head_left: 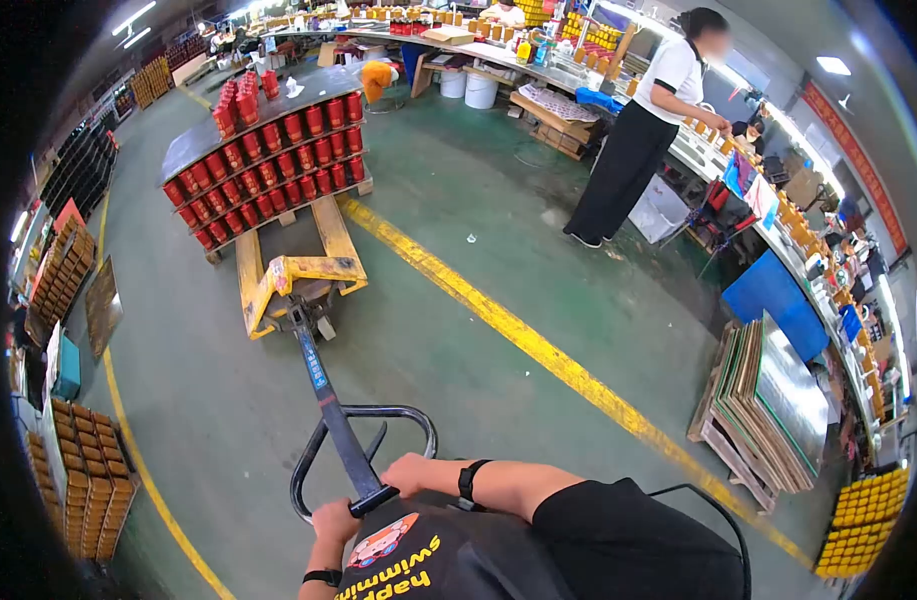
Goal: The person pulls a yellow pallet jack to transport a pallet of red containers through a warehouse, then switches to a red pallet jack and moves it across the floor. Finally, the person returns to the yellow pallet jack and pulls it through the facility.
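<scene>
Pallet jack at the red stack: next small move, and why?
Probably ease the pallet jack slowly toward the red stack: left hand and right hand hold its handle, and its forks seem to reach under the pallet, yet long stretches lie exposed.

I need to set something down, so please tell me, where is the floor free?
Bare floor lies between the pallet truck and the wide yellow line, and beyond that line, small scraps aside, up to the standing person and the stack of boards. It is crowded along the workbench and among the piled brown goods at left.
</scene>
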